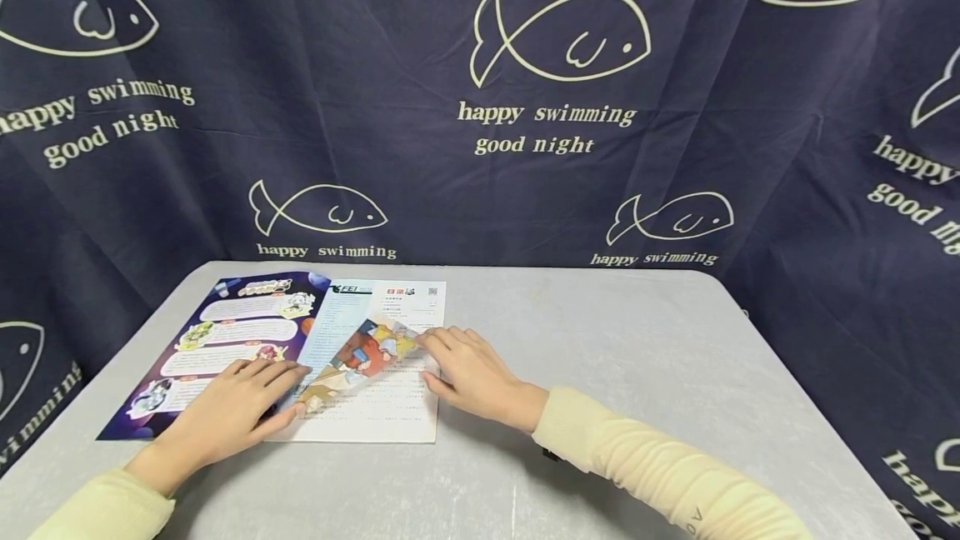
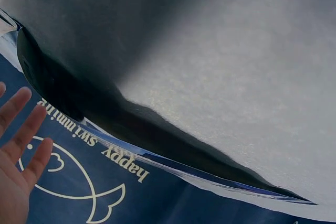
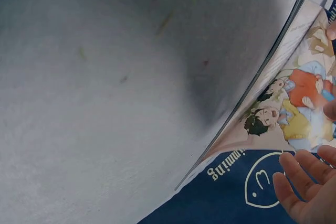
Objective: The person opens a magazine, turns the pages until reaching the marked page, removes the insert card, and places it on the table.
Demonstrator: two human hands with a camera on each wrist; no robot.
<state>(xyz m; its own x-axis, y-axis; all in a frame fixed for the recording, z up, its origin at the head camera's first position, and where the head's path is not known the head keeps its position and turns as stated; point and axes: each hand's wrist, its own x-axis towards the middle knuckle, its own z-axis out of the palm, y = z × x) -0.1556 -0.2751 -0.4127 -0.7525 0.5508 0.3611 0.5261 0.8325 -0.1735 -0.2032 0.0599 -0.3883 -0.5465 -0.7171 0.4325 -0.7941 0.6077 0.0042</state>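
Observation:
A magazine [image 1: 375, 432] lies spread on the table, its purple left page [image 1: 187, 332] printed with white text bubbles. Over the white right page slants a partly lifted leaf [image 1: 367, 357] with a colour drawing of people. The left hand [image 1: 232, 407] rests across the left page near the fold, thumb at the leaf's lower end. At the leaf's upper right end, the right hand [image 1: 480, 377] touches it with fingertips, thumb spread apart. In the right wrist view the drawing [image 3: 294, 103] stands beside the loosely extended right fingers [image 3: 299, 182]. The left wrist view shows spread left fingers [image 2: 31, 145] beside the magazine's dark, raised edge [image 2: 147, 135].
The grey table [image 1: 615, 357] extends right of the magazine. Behind it hangs a dark blue curtain [image 1: 420, 148] with white fish outlines and lettering. A small dark object [image 1: 551, 455] shows under the right sleeve [image 1: 637, 457].

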